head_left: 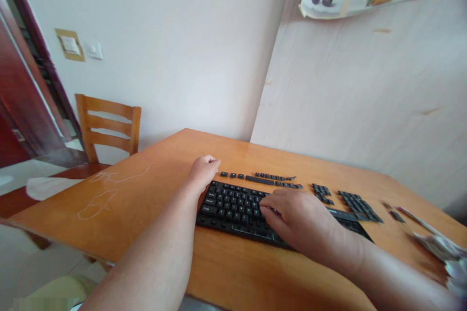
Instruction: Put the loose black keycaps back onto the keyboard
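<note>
A black keyboard (233, 206) lies on the wooden table, with bare sockets along its near edge where keycaps are off. My right hand (299, 211) is over its middle, thumb and fingers closed together at the letter keys. Whatever those fingertips grip, if anything, is hidden. Just past the keyboard's far left corner, my left hand (204, 172) is closed, and its grip cannot be seen into. Loose keycaps (232, 175) and a long space bar (260, 180) line up beyond the keyboard. More keycaps (321, 192) sit in groups to the right, including a larger block (359, 204).
A thin brush-like tool (394, 214), another slim stick (418, 218) and a crumpled wrapper (441, 245) lie at the table's right. A wooden chair (109, 126) stands at the left. Chalk-like scribbles mark the table's left part. Walls rise behind the table (204, 143).
</note>
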`<move>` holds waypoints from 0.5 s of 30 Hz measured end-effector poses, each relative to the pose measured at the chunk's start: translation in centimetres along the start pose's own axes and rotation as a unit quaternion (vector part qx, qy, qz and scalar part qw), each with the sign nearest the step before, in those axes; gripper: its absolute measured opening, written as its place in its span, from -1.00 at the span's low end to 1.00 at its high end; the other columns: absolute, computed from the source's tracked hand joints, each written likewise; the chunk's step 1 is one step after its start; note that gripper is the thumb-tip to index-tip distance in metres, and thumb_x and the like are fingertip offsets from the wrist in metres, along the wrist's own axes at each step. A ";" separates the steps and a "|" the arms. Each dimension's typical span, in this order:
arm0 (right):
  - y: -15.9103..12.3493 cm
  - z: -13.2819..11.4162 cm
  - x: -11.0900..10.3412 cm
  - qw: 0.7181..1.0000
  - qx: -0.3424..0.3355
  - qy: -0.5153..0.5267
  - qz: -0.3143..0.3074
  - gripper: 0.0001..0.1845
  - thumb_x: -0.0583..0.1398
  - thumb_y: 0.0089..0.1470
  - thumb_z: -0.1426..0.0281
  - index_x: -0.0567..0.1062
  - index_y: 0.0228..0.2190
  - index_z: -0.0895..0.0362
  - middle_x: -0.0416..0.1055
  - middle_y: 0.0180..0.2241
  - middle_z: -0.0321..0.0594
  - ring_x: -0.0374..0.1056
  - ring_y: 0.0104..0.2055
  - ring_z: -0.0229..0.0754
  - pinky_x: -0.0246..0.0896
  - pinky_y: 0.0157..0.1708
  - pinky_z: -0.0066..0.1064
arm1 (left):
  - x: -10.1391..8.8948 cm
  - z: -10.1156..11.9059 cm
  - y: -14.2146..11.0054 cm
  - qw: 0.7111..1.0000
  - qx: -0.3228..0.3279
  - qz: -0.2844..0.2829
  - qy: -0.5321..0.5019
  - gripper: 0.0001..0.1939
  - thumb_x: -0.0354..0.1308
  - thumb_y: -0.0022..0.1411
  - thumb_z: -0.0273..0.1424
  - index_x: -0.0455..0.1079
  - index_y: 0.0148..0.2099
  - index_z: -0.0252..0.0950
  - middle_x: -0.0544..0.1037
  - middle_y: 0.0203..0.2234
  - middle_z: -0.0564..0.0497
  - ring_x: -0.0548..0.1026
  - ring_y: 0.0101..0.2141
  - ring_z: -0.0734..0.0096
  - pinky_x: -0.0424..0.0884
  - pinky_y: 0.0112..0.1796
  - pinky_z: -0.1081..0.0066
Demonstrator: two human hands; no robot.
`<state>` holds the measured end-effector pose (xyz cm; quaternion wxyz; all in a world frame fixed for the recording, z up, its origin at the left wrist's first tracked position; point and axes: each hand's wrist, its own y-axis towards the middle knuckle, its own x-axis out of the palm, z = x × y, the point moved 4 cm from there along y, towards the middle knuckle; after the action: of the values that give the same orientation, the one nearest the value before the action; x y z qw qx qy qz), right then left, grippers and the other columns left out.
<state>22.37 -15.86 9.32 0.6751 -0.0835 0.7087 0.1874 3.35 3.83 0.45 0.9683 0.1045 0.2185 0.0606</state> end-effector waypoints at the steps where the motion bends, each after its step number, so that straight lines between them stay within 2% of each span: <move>1: -0.5 0.2 -0.2 1.000 -0.001 0.010 0.006 -0.73 0.06 0.23 0.35 0.54 -0.38 0.07 0.51 -0.39 -0.23 0.42 -0.31 -0.17 0.17 -0.28 -0.38 | -0.1 0.1 0.0 1.000 0.002 0.000 -0.001 -0.76 0.11 0.09 -0.23 0.37 -0.50 -0.27 0.52 -0.59 0.03 0.42 -0.51 0.40 0.18 -0.46 0.44; 4: -2.4 0.8 0.1 0.999 -0.013 0.032 0.005 -0.76 0.09 0.21 0.35 0.54 -0.18 0.01 0.53 -0.33 -0.25 0.45 -0.28 -0.14 0.20 -0.27 -0.37 | -0.3 0.2 -0.1 1.000 0.005 -0.004 -0.006 -0.75 0.11 0.10 -0.22 0.35 -0.51 -0.27 0.49 -0.61 0.04 0.40 -0.53 0.40 0.19 -0.46 0.45; 6: -3.6 1.6 0.4 0.999 0.001 0.041 0.016 -0.75 0.10 0.21 0.34 0.54 -0.15 0.00 0.54 -0.33 -0.25 0.45 -0.27 -0.13 0.21 -0.26 -0.36 | -0.4 0.1 0.0 1.000 0.003 -0.010 -0.012 -0.75 0.11 0.10 -0.20 0.35 -0.49 -0.26 0.50 -0.60 0.04 0.40 -0.53 0.41 0.21 -0.45 0.45; 9: -5.0 4.3 0.4 0.995 0.054 0.056 0.062 -0.75 0.07 0.24 0.31 0.55 -0.25 0.03 0.53 -0.35 -0.23 0.45 -0.26 -0.13 0.20 -0.26 -0.37 | -0.6 0.0 0.1 1.000 0.005 -0.016 -0.006 -0.73 0.12 0.09 -0.17 0.36 -0.48 -0.26 0.51 -0.58 0.03 0.40 -0.52 0.40 0.25 -0.41 0.44; 12: -6.4 8.1 0.3 0.985 0.106 0.053 0.123 -0.69 0.03 0.26 0.25 0.50 -0.40 0.04 0.50 -0.41 -0.25 0.41 -0.33 -0.16 0.14 -0.31 -0.38 | -0.7 0.1 0.1 0.999 0.018 -0.032 0.000 -0.69 0.13 0.08 -0.12 0.36 -0.49 -0.27 0.52 -0.57 0.02 0.42 -0.49 0.38 0.27 -0.39 0.43; 15: -7.8 11.9 0.4 0.958 0.184 0.047 0.213 -0.62 0.01 0.27 0.15 0.42 -0.47 0.06 0.45 -0.46 -0.26 0.36 -0.39 -0.18 0.06 -0.39 -0.40 | -0.9 0.1 0.0 0.999 0.021 -0.045 -0.004 -0.66 0.14 0.05 -0.07 0.39 -0.45 -0.27 0.52 -0.56 0.01 0.42 -0.47 0.35 0.28 -0.39 0.42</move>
<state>36.30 -18.45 7.51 0.5894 0.1863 0.7629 0.1892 2.59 3.61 0.92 0.9686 0.1156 0.2200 0.0121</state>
